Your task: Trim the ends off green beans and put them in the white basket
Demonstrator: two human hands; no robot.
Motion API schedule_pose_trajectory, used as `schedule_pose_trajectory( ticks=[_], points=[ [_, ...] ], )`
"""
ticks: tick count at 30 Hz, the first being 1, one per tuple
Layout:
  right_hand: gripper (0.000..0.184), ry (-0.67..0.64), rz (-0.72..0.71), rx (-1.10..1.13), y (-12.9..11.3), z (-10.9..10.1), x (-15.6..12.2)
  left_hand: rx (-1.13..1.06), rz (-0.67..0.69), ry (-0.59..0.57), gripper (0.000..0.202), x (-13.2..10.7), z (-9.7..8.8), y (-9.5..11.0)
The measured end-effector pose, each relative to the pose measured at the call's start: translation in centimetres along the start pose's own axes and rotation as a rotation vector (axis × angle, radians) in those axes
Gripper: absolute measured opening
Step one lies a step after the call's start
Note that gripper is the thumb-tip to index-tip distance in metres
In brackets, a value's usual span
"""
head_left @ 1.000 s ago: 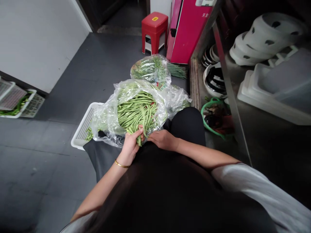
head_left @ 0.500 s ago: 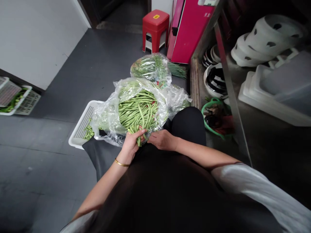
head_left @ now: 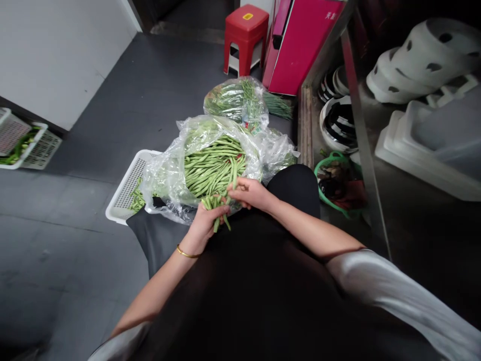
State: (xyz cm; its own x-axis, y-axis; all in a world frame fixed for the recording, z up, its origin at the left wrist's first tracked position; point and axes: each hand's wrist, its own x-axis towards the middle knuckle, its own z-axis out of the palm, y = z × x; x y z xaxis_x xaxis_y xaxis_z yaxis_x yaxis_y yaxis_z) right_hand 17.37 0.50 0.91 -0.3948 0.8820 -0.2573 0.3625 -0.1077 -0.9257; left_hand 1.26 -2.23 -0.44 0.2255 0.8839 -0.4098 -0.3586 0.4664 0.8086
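A clear plastic bag [head_left: 169, 175] full of long green beans [head_left: 210, 168] rests against my knees. My left hand [head_left: 205, 225], with a gold bracelet at the wrist, is closed round a small bunch of bean ends [head_left: 216, 208] at the near side of the pile. My right hand [head_left: 250, 193] is just above and to the right of it, fingers pinched on a bean that runs up into the pile. Under the bag's left side lies a white slotted basket [head_left: 126, 188] holding a few cut beans.
A second bag of greens [head_left: 235, 100] lies farther off, before a red stool [head_left: 246, 37] and a pink box [head_left: 300, 45]. At right, a metal shelf holds stacked bowls [head_left: 338, 123], white trays [head_left: 432, 140] and a green basket [head_left: 330, 178]. White baskets [head_left: 22, 145] sit far left.
My right hand has risen from my lap to the pile's edge and pinched a bean. My left hand keeps its bunch, shifted slightly nearer.
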Motion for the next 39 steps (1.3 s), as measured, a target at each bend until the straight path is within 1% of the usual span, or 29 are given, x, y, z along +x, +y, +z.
schedule_pose_trajectory(
  ticks=[1,2,3,4,6,7,9,11,12,15,16,18,19,20,22,23,24,26,27,28,30,32,33,34,35,36,37,38,39],
  points=[
    [0.03,0.084,-0.073,-0.079,0.3,0.2,0.6,0.023,-0.007,0.012,0.02,-0.1,0.1,0.0],
    [0.028,0.135,-0.149,-0.201,0.7,0.4,1.1,0.03,-0.025,0.026,0.019,-0.2,0.2,0.0],
    [0.027,0.166,-0.208,-0.35,1.0,0.4,1.5,0.022,-0.055,0.036,0.018,-0.3,0.2,0.0],
    [0.025,0.179,-0.238,-0.501,1.4,0.4,1.9,0.005,-0.091,0.039,0.017,-0.4,0.3,0.2],
    [0.022,0.169,-0.203,-0.731,2.0,0.2,2.4,-0.038,-0.13,0.047,0.016,-0.5,0.4,0.6],
    [0.021,0.155,-0.157,-0.781,2.3,0.1,2.4,-0.058,-0.116,0.06,0.016,-0.5,0.4,0.8],
    [0.022,0.098,-0.09,-0.747,2.5,0.4,2.2,-0.082,-0.04,0.115,0.017,-0.3,0.4,1.0],
    [0.023,0.008,-0.101,-0.637,2.3,1.2,1.7,-0.089,0.035,0.179,0.023,0.1,0.2,1.0],
    [0.021,-0.04,-0.124,-0.596,2.1,1.7,1.4,-0.079,0.059,0.191,0.025,0.3,0.1,0.8],
    [0.018,-0.163,-0.205,-0.606,1.5,2.7,0.5,-0.01,0.095,0.173,0.025,0.5,-0.2,0.3],
    [0.02,-0.24,-0.234,-0.628,1.2,2.6,0.3,0.021,0.089,0.152,0.024,0.5,-0.3,0.1],
    [0.026,-0.392,-0.266,-0.671,0.8,1.7,-0.1,0.082,0.053,0.118,0.02,0.3,-0.4,0.0],
    [0.026,-0.409,-0.254,-0.69,0.5,0.9,-0.2,0.113,0.032,0.103,0.019,0.2,-0.4,0.1],
    [0.025,-0.372,-0.231,-0.703,0.3,0.1,-0.3,0.146,0.016,0.081,0.018,0.1,-0.4,0.2],
    [0.021,-0.216,-0.203,-0.721,-0.2,-1.5,-0.6,0.221,-0.002,0.029,0.016,-0.1,-0.4,0.6],
    [0.02,-0.171,-0.22,-0.727,-0.4,-2.1,-0.7,0.266,-0.006,-0.006,0.017,-0.1,-0.4,0.8],
    [0.018,-0.175,-0.253,-0.734,-0.5,-2.5,-0.8,0.313,-0.007,-0.044,0.017,-0.1,-0.4,0.9],
    [0.014,-0.278,-0.329,-0.748,-0.6,-2.7,-1.1,0.402,0.0,-0.103,0.019,-0.2,-0.4,1.2],
    [0.016,-0.313,-0.356,-0.737,-0.6,-2.4,-1.1,0.433,0.003,-0.121,0.019,-0.2,-0.4,1.3],
    [0.019,-0.31,-0.376,-0.701,-0.6,-2.0,-1.1,0.441,0.008,-0.126,0.018,-0.3,-0.3,1.3],
    [0.025,-0.207,-0.377,-0.519,-0.5,-0.8,-0.9,0.377,0.016,-0.093,0.015,-0.4,0.1,1.3],
    [0.031,-0.042,-0.276,-0.192,-0.3,0.6,-0.3,0.286,0.035,-0.04,0.013,-0.7,0.7,1.3],
    [0.033,0.025,-0.196,-0.004,-0.2,1.2,0.1,0.266,0.051,-0.02,0.014,-0.8,1.1,1.4],
    [0.034,0.064,-0.117,0.174,0.0,1.7,0.5,0.272,0.065,-0.01,0.015,-1.1,1.4,1.7],
    [0.034,0.069,-0.052,0.32,0.3,2.0,1.0,0.295,0.078,-0.005,0.016,-1.4,1.5,2.1],
    [0.034,0.043,-0.009,0.413,0.5,2.0,1.4,0.321,0.093,-0.002,0.017,-1.8,1.4,2.8],
    [0.034,-0.007,0.014,0.433,0.8,1.6,1.8,0.334,0.119,0.013,0.018,-2.3,1.0,3.7],
    [0.034,-0.073,0.025,0.374,1.0,1.0,2.1,0.329,0.16,0.047,0.019,-2.8,0.3,4.9],
    [0.032,-0.13,0.027,0.235,1.2,0.2,2.4,0.313,0.221,0.094,0.02,-3.2,-0.6,6.3]
  ],
)
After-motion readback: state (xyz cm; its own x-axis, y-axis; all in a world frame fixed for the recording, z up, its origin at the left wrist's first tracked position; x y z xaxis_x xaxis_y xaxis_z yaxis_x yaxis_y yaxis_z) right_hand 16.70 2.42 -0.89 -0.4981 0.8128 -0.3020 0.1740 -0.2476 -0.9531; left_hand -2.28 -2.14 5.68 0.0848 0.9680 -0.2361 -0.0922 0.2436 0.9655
